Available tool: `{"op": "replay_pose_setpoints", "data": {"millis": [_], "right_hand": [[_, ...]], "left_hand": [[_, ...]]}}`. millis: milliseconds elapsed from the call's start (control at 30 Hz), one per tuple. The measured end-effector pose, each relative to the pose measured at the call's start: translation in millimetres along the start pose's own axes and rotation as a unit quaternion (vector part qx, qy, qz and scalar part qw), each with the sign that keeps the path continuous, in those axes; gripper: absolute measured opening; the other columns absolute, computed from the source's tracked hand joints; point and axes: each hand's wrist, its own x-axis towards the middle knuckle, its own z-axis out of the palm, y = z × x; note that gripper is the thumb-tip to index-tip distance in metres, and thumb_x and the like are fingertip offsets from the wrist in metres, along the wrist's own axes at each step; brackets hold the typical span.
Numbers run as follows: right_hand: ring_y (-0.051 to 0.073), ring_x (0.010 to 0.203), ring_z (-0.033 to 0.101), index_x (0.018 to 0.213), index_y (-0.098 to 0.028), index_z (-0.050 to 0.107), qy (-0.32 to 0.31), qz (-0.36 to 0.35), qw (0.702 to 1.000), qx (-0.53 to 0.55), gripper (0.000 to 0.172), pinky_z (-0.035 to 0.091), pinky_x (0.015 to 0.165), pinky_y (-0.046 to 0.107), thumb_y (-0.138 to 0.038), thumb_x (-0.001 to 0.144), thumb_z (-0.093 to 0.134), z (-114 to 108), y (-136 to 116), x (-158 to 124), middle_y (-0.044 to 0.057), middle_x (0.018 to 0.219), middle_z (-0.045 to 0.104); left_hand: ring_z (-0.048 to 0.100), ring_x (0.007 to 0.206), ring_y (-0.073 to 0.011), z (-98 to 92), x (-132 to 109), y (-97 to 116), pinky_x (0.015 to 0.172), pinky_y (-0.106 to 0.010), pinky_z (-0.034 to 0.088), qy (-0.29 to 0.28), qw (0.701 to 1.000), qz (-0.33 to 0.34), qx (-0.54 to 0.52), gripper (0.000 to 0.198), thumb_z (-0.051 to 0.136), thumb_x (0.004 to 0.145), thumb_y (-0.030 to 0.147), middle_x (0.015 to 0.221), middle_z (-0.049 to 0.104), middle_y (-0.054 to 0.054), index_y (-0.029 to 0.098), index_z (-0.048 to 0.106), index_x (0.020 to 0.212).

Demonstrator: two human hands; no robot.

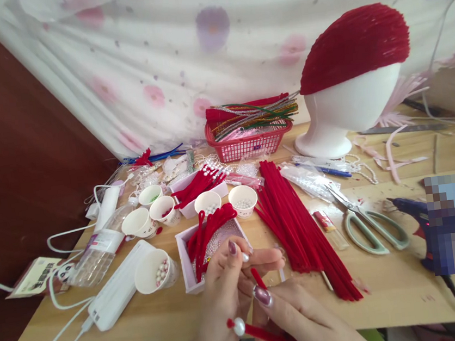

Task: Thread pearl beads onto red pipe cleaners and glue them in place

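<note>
My left hand [227, 282] pinches a small white pearl bead [245, 257] between thumb and fingertips. My right hand [298, 307] grips a red pipe cleaner [266, 334]; a larger white pearl bead [239, 327] is threaded near its one end, with a red tip sticking out past it. A red end [258, 278] also shows above my right thumb, pointing up towards the small bead but apart from it. Just behind my left hand stands a lilac box [186, 263] with bent red pipe cleaners [208, 233] over small beads. The lower fingers of both hands are partly hidden.
Straight red pipe cleaners [294, 217] lie right of my hands, beside scissors [364, 220] and a glue gun [417, 214]. Several paper cups, one [144, 273] with pearls, a bottle [101, 250] and a power strip [121, 286] stand left. Behind are a red basket [245, 149] and a foam head [328, 115].
</note>
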Motion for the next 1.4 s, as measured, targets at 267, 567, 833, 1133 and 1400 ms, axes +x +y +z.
{"op": "replay_pose_setpoints", "data": {"millis": [267, 567, 833, 1133, 1400], "right_hand": [[0.009, 0.047, 0.04, 0.064, -0.019, 0.067, -0.009, 0.016, 1.0, 0.002, 0.075, 0.029, 0.048, 0.022, -0.09, 0.079, 0.049, -3.0, 7.0, 3.4, -0.001, 0.056, 0.055], [0.008, 0.052, 0.045, 0.071, -0.016, 0.065, -0.021, 0.062, 0.997, -0.034, 0.076, 0.033, 0.051, 0.02, -0.089, 0.081, 0.046, -4.2, -0.7, 1.7, 0.0, 0.061, 0.055], [0.007, 0.046, 0.041, 0.07, -0.017, 0.065, -0.036, 0.045, 0.998, -0.034, 0.071, 0.026, 0.042, 0.018, -0.083, 0.087, 0.046, -6.1, 3.5, 5.5, -0.002, 0.057, 0.051], [0.005, 0.042, 0.038, 0.073, -0.017, 0.063, -0.039, 0.046, 0.998, -0.001, 0.062, 0.023, 0.039, 0.019, -0.077, 0.088, 0.055, -8.1, 1.5, 7.8, -0.002, 0.058, 0.058], [0.005, 0.038, 0.04, 0.078, -0.016, 0.066, -0.032, 0.002, 0.998, -0.057, 0.069, 0.025, 0.036, 0.018, -0.084, 0.084, 0.051, -7.7, 12.7, 22.4, -0.001, 0.058, 0.059]], "left_hand": [[0.079, 0.067, -0.0245, -2.7, 0.4, -2.9, 0.053, -0.025, 0.061, -0.003, 1.0, -0.019, -0.014, 0.046, 0.091, 0.064, 0.052, 0.068, 0.079, -0.005, 0.018, 0.064, 0.076], [0.078, 0.065, -0.0257, -0.1, -2.0, 1.5, 0.056, -0.03, 0.062, -0.023, 0.999, -0.019, 0.023, 0.049, 0.089, 0.062, 0.06, 0.063, 0.077, -0.006, 0.017, 0.068, 0.073], [0.078, 0.07, -0.0268, 0.9, -6.8, 4.7, 0.069, -0.034, 0.061, -0.016, 0.996, 0.045, 0.075, 0.044, 0.087, 0.068, 0.057, 0.066, 0.079, -0.009, 0.016, 0.072, 0.071], [0.076, 0.067, -0.025, -1.9, -6.4, 13.1, 0.078, -0.037, 0.06, -0.055, 0.978, 0.121, 0.161, 0.038, 0.08, 0.079, 0.054, 0.069, 0.08, -0.01, 0.018, 0.076, 0.069], [0.065, 0.043, -0.0161, -7.8, -4.2, 11.6, 0.044, -0.025, 0.054, -0.084, 0.996, 0.002, 0.044, 0.041, 0.091, 0.064, 0.052, 0.063, 0.077, -0.007, 0.016, 0.074, 0.073]]}}
